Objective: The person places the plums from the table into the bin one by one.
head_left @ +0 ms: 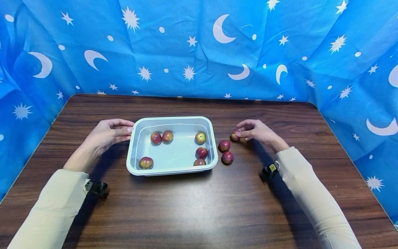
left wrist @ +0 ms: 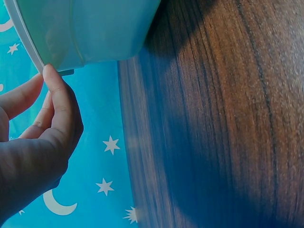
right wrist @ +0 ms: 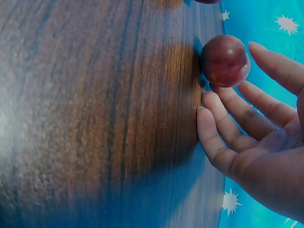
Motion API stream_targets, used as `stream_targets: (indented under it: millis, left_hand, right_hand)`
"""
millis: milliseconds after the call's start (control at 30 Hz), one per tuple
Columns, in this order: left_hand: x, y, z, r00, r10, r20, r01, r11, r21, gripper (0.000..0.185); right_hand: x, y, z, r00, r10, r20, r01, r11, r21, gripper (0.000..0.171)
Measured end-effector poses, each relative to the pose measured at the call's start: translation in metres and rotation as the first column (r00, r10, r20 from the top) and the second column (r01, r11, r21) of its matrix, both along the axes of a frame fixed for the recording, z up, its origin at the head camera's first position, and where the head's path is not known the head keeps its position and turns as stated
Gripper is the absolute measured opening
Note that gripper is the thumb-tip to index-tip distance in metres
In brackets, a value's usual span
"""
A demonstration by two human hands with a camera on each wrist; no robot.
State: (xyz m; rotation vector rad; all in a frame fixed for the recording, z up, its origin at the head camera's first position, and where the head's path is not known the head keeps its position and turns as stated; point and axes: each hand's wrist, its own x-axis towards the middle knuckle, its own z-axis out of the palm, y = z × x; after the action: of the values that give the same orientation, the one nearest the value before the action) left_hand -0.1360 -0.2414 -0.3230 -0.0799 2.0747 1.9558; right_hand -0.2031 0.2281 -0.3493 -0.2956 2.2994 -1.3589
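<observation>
Fingertips of the left hand [head_left: 107,135] rest straight against the left rim of the pale plastic tub [head_left: 132,145], steadying it on the desk [head_left: 199,207]. The right hand [head_left: 255,131], fingers relaxed, touches one plum [head_left: 234,136] without clasping it; two plums [head_left: 224,145] lie beside the tub, six inside.

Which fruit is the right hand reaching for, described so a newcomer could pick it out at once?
Start at the pale tray in the middle of the wooden table; three small red fruits lie on the wood just right of it. The one meant is the farthest fruit, against the right hand's fingertips. The two loose fruits nearer the tray lie untouched.
</observation>
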Motion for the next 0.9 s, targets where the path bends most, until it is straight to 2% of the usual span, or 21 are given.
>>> stream_targets:
  millis: [600, 900]
  left_hand:
    - [-0.0018, -0.0010, -0.0023, 1.000, 0.004, -0.003, -0.003, 0.999, 0.032, 0.021]
    - [-0.0014, -0.0009, -0.0022, 1.000, 0.004, -0.007, -0.004, 1.000, -0.002, 0.024]
  right_hand:
    - [0.0002, -0.0001, 0.0003, 1.000, 0.024, -0.014, -0.023, 0.999, 0.037, 0.036]
    - [-0.0003, 0.0003, -0.0006, 0.999, 0.026, -0.019, -0.026, 0.999, 0.038, 0.036]
